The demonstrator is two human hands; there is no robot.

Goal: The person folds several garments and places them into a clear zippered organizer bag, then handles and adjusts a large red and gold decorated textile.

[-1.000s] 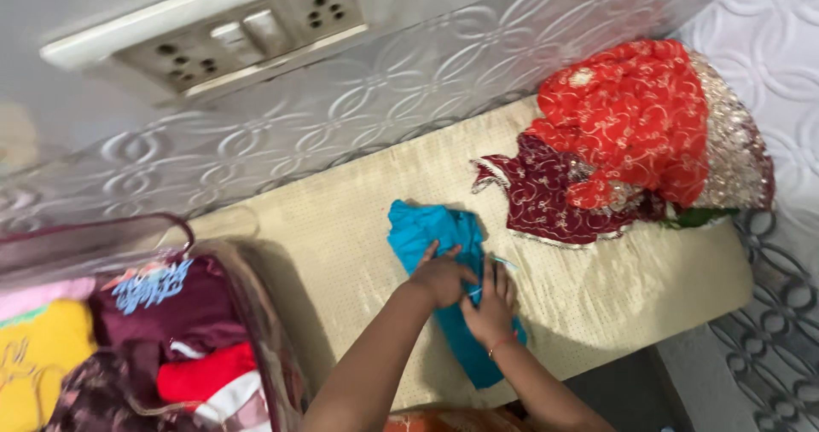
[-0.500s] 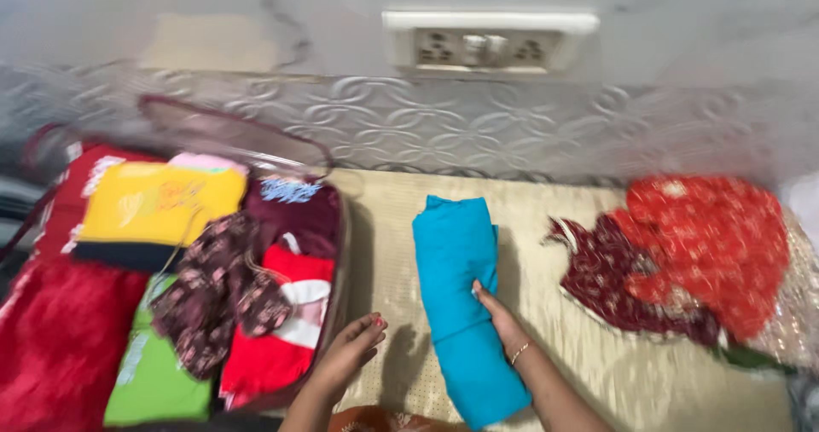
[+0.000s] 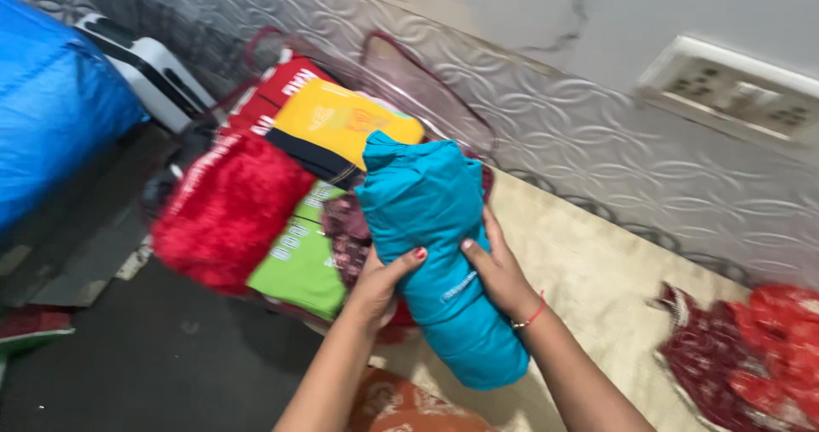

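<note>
Left hand (image 3: 381, 284) and right hand (image 3: 499, 277), both clasped.

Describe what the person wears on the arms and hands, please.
Both forearms are bare, with no sleeves in view. The right hand has a thin red thread or bangle at the wrist. The left hand shows red polish on the thumbnail. No rings or watch can be seen.

I see one small label — a pale, slanted mark (image 3: 458, 287) printed on the rolled teal garment (image 3: 435, 227), low on the side that faces me. Clothes in the clear bag (image 3: 426, 65) carry prints too: white lettering on the red piece (image 3: 286, 82) at the back, an orange-red graphic on the yellow top (image 3: 345, 125), white characters on the green one (image 3: 294, 266). No screens or signs.
</note>
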